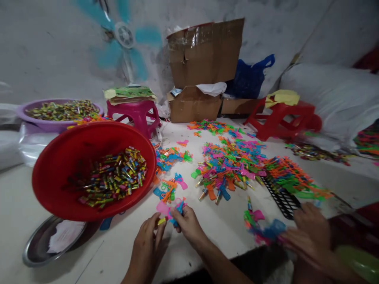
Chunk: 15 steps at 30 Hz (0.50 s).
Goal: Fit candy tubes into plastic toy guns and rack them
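My left hand (148,234) pinches a small yellow wrapped tube (162,221) between thumb and fingers. Beside it, my right hand (191,225) is closed around small plastic toy guns, with a pink toy gun (164,209) and blue parts showing past the thumb. How many it grips I cannot tell. Just beyond my hands lie a few loose toy guns (168,189). To the left, a tilted red basin (59,157) contains many of the small wrapped tubes (118,177). A large pile of coloured toy guns (227,157), some with tubes in them, spreads across the white table (130,240).
A co-worker's hands (310,236), blurred, hold toy guns at right, by a black plastic grid (278,197). A metal bowl (38,244) sits at front left. Behind are a purple basin (26,118), pink stool (139,114), fan (124,35), cardboard boxes (204,59) and red stool (281,116).
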Available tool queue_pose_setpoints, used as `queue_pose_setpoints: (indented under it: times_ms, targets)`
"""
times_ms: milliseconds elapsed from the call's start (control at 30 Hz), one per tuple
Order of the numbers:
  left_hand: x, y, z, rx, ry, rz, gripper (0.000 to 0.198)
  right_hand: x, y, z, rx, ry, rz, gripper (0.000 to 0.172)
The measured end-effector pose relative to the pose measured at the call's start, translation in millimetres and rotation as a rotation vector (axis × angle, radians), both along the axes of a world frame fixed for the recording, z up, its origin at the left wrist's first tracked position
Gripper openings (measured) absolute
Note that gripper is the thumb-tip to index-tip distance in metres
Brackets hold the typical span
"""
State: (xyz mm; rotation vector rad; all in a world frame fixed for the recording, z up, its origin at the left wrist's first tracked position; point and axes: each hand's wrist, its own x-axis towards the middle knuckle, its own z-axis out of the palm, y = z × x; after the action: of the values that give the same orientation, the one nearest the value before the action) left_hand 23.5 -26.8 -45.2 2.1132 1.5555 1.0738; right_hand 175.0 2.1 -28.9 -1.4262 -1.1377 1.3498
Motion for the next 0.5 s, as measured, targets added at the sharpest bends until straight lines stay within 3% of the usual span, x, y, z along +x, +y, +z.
queue_pose_setpoints:
  times_ms: [100, 200, 267, 333, 400, 500]
  targets:
    - [-23, 18, 3.4, -0.005, 0.068, 0.047, 0.050, 55, 14, -2.1, -0.020, -0.345, -0.260, 0.051]
    - [-55, 49, 9.1, 0.119, 0.194, 0.214, 0.046, 114, 28, -8.0, 0.122, -0.887, -0.748, 0.070]
    - [-69, 73, 12.8, 0.155, 0.301, 0.350, 0.043, 130, 32, -19.6, 0.292, -1.128, -0.831, 0.073]
    - [-72, 94, 16.9, 0.099, 0.422, 0.453, 0.044, 121, 29, -37.1, 0.451, -1.221, -0.659, 0.064]
    - [-65, 108, 22.6, 0.000, 0.506, 0.543, 0.043, 93, 23, -55.8, 0.550, -1.226, -0.372, 0.053]
    - [-46, 109, 35.4, -0.127, 0.364, 0.544, 0.034, 45, 14, -72.7, 0.572, -1.194, -0.116, 0.041]
